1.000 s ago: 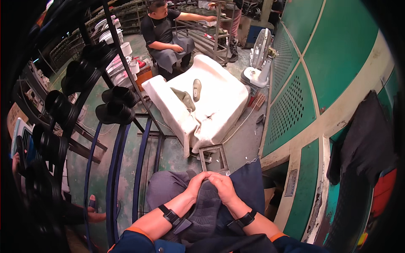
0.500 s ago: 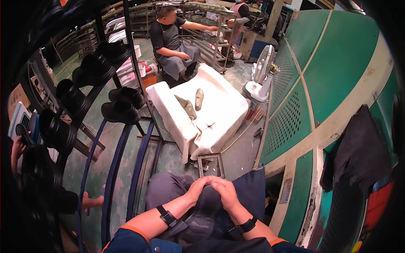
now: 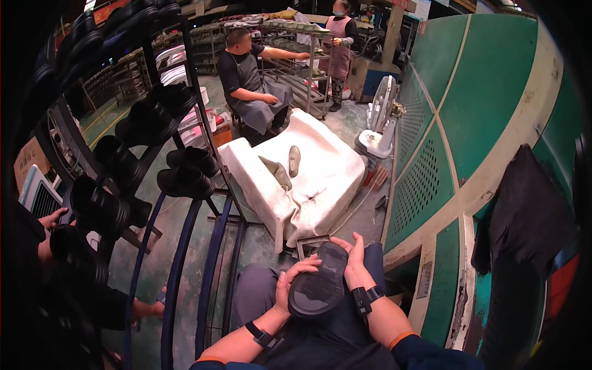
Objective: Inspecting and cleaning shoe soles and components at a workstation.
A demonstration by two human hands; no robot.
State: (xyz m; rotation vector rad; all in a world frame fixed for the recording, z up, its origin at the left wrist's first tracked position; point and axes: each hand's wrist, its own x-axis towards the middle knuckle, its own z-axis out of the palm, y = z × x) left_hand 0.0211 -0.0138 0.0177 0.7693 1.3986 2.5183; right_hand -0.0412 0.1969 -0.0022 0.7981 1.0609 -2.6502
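A black shoe (image 3: 317, 285) is turned with its ribbed sole facing up, just above my lap. My left hand (image 3: 290, 285) holds it along the left side, with its fingertips near the edge of the sole. On the other side, my right hand (image 3: 353, 264) cups the far right edge, thumb and fingers curved round it. Both wrists wear black straps. Past my knees stands a low table draped in white cloth (image 3: 327, 145), bearing an olive shoe (image 3: 294, 161) and a folded olive piece (image 3: 275, 172).
To my left a metal rack (image 3: 213, 259) carries several black shoes (image 3: 185, 180), with another person's hand (image 3: 52, 219) beyond. A green machine cabinet (image 3: 487, 80) lines my right, with a dark cloth (image 3: 524, 203) hanging there. Behind the table are a seated person (image 3: 250, 80) and a fan (image 3: 379, 117).
My hands, clasped together over the dark shoe before, have moved apart to its two sides. The sole now shows. My view has tilted upward, showing more of the standing person.
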